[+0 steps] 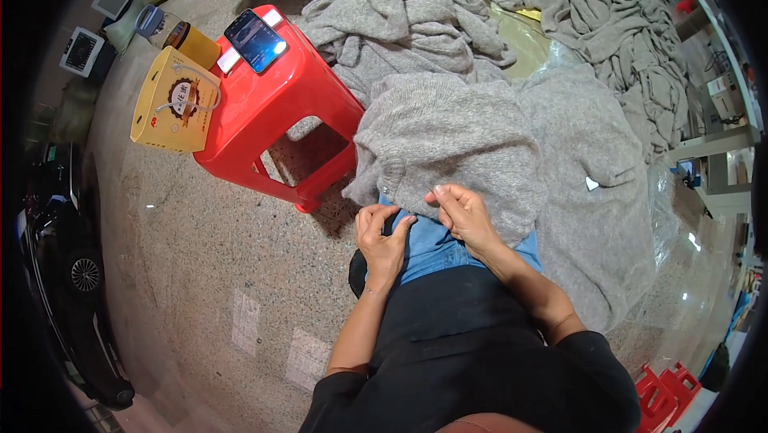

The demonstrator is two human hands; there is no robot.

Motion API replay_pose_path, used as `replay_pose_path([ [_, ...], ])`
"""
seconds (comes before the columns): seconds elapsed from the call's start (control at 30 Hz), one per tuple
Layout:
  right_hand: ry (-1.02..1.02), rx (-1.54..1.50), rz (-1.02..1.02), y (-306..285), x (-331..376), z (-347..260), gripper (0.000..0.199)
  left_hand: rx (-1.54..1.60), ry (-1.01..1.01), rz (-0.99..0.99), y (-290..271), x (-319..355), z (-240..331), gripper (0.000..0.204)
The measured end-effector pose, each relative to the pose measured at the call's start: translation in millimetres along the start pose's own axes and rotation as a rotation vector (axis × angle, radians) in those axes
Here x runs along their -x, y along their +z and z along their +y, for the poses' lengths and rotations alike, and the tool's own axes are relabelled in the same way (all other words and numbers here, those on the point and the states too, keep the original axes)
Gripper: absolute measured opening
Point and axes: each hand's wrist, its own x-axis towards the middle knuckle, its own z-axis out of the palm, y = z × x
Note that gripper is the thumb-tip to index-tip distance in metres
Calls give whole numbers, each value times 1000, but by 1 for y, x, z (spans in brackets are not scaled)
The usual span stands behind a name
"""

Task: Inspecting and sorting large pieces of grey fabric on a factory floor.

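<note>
Speckled floor [200,257] carries a red stool [276,97] with a phone [256,39]; grey sweater [448,137] lies over the lap; right hand [464,213] pinches its hem; left hand [384,237] rests loosely open just beside it.

Speckled grey stone floor [192,273] ran across the whole scene, polished enough to catch pale glare. Up and left of the fingers stood a red plastic stool [280,105], a phone [256,39] lying lit on its seat, and a yellow paper bag [172,101] leaned just beside it. Far left, a dark car [72,273] sat parked at the edge. Well beyond the fingers, grey knitwear heaps [560,1] sprawled over clear plastic sheeting [524,37]. Lower right, more red stools [664,389] waited.
</note>
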Motion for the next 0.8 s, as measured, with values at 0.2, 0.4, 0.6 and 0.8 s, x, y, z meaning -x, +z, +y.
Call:
replay_pose_path([
  [0.2, -62, 44, -21, 5, 3, -1, 32, -86, 133, 20, 2, 2, -1, 14],
  [0.4, -81, 87, -55, 5, 12, 0, 33, 291, -57, 11, -7, 12, -2, 2],
  [0.6, 132, 125, -125, 4, 27, -9, 36, 809, -284, -81, -14, 15, 17, 4],
  [0.8, 202, 114, -149, 2, 26, -5, 32, 782, -215, -152, -14, 19, 9, 4],
])
